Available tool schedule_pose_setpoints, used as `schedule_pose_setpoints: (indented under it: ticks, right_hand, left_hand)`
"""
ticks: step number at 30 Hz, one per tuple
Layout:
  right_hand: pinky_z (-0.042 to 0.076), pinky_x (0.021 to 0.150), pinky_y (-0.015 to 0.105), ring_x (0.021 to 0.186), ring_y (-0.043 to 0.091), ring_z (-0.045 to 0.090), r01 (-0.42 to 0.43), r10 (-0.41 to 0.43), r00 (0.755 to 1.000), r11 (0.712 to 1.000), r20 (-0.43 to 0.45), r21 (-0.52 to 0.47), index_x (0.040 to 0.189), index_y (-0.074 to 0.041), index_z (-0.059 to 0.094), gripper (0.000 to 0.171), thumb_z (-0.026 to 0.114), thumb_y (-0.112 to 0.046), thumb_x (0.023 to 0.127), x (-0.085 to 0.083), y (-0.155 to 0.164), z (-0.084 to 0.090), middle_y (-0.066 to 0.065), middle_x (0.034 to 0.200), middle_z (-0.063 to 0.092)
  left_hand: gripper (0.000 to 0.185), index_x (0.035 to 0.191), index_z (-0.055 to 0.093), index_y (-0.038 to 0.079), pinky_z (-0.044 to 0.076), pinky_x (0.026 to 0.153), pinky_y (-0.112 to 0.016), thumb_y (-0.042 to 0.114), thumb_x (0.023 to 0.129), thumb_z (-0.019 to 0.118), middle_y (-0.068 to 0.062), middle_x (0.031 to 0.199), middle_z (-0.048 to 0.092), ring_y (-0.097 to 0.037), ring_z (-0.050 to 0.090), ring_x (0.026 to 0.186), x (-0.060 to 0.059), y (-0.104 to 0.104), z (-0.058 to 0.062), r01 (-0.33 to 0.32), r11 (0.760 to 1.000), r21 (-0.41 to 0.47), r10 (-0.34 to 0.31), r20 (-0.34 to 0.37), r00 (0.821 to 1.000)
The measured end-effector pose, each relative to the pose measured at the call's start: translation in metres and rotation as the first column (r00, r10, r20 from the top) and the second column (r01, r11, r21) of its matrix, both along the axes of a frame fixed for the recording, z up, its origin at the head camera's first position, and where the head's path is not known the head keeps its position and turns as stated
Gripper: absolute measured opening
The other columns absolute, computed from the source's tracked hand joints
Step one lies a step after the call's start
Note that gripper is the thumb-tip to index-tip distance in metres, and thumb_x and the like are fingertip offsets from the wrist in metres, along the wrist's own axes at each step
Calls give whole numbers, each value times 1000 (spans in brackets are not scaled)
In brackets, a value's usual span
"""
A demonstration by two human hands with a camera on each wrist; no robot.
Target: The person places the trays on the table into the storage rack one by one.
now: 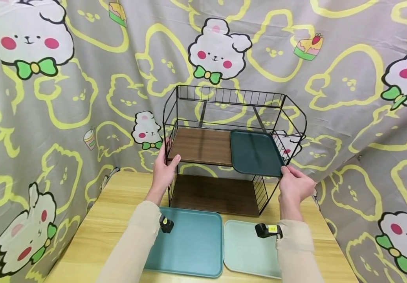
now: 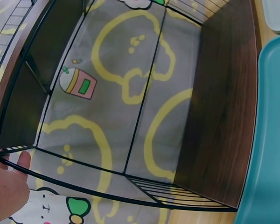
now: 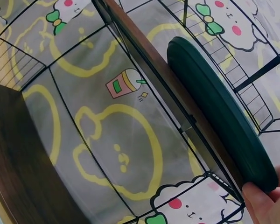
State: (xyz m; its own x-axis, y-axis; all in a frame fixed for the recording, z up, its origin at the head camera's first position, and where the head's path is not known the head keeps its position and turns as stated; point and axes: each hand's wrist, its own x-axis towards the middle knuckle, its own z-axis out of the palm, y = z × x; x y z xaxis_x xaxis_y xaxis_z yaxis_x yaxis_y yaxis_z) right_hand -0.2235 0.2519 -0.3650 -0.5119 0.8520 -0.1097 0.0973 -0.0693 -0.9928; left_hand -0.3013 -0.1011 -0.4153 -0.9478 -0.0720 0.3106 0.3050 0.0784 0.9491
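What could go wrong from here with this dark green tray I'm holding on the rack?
The dark green tray seems to jut past the front of the upper wood-grain shelf, so it might slip if the right hand lets go, perhaps onto the pale green tray below. The left hand grips the black wire rack, so an uneven push could shift the frame.

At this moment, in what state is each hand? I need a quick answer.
Left hand: holding the rack at its left side.
Right hand: pinching the dark green tray at its near right corner.
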Motion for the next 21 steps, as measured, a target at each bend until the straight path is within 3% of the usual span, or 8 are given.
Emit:
schedule_pose_setpoints:
  ticks: [3,6,10,15,21]
  right_hand:
    - [64,75,19,82,1,71,-27,26,998,999,-54,-24,118,-7,83,33,87,-18,87,3,-2,-2,-12,92,66]
    - [61,70,14,68,-5,70,-58,57,994,998,-92,-13,122,-6,81,40,89,-21,86,10,-4,-5,-13,88,68]
    - [56,75,9,82,-6,66,-103,107,993,992,-47,76,131,-11,77,56,93,-32,82,23,-7,-9,-9,101,72]
    - [53,78,6,97,3,62,-157,162,987,976,-22,150,141,-13,70,73,97,-34,76,29,-11,-11,10,131,72]
    - [52,78,5,96,0,64,-163,171,985,972,-29,171,141,-11,70,73,97,-35,77,25,-13,-12,15,136,73]
  left_hand:
    - [74,170,23,36,25,135,-40,18,109,61,10,175,29,-12,25,164,1,-1,0,6,1000,13,-6,1,1000]
    - [75,170,23,31,25,135,-40,16,108,61,9,175,29,-12,25,163,1,-1,0,7,1000,23,-7,-4,1000]
    - [74,171,24,29,25,135,-38,16,108,62,11,175,30,-11,26,163,0,-1,1,8,1000,22,-8,-11,1000]
    - [73,170,25,32,26,134,-39,16,109,60,12,174,31,-11,27,163,-1,-1,0,7,1000,13,-6,-29,1000]
    - [72,170,26,32,26,134,-40,17,109,60,11,174,32,-10,27,162,-1,-1,-1,9,1000,12,-9,-31,999]
